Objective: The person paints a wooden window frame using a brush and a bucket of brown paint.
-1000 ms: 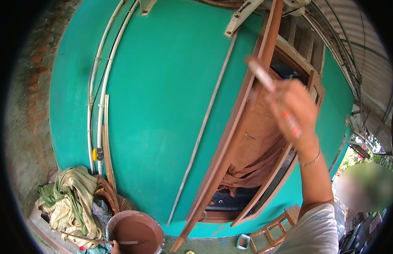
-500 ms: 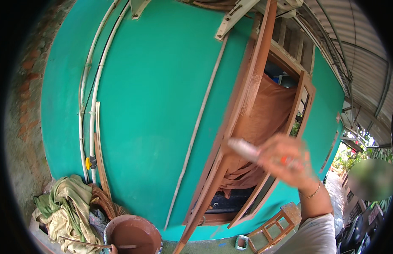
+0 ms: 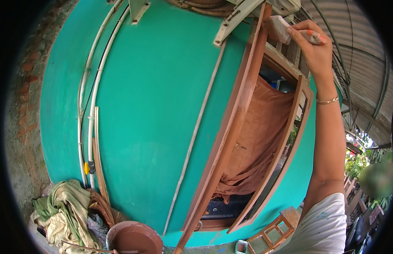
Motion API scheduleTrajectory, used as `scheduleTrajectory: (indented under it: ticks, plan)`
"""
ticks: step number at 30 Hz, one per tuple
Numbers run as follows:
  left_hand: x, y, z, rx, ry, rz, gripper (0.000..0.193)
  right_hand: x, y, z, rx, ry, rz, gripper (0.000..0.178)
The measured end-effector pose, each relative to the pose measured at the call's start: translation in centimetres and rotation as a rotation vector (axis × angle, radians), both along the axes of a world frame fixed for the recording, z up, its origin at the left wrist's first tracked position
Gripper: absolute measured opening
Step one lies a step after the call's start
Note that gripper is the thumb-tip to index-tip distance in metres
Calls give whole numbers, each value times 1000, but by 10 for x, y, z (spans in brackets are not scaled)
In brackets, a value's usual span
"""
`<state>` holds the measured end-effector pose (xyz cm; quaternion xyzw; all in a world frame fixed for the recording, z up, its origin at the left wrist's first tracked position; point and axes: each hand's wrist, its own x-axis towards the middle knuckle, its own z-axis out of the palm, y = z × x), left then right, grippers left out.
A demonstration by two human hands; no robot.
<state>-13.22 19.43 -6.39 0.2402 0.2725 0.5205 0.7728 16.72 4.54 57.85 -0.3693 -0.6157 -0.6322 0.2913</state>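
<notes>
While the right hand (image 3: 316, 45) grips a wide flat paintbrush with a pale, orange-marked handle (image 3: 282, 30) up high, its bristles sit at the upper end of a long brown wooden board (image 3: 236, 139).
Whether the bristles touch the board or stop just beside it is hard to tell; the right fingers are closed on the brush. Well apart, the left hand (image 3: 115, 251) barely shows at the lower edge, beside a round bucket of brown paint (image 3: 133, 225) and a thin brown stick (image 3: 90, 248), so its grip cannot be told. Left of the bucket lies a heap of cream and green cloth (image 3: 65, 209), below a smooth teal-green wall (image 3: 150, 106).
</notes>
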Motion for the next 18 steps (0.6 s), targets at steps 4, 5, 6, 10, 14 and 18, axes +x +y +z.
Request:
scheduleTrajectory:
  ticks: [4, 5, 6, 10, 14, 18]
  plan:
    - [-12, -4, 3, 8, -2, 38, 60, -5, 26, -54, -169, -334, -75, 15]
    - [-23, -7, 4, 11, 2, 83, 60, -10, 33, -81, -188, -410, -173, 17]
    - [-12, -4, 3, 6, 0, 34, 61, -8, 23, -108, -239, -488, -352, 20]
    - [-7, -3, 5, 14, -21, -4, 63, -30, -10, -205, -689, -451, -471, 20]
    - [-12, -5, 1, 19, -25, 13, 63, -38, -19, -210, -887, -338, -265, 20]
    - [-11, -6, -1, 40, -39, 1, 63, -24, -12, -142, -684, -213, -116, 17]
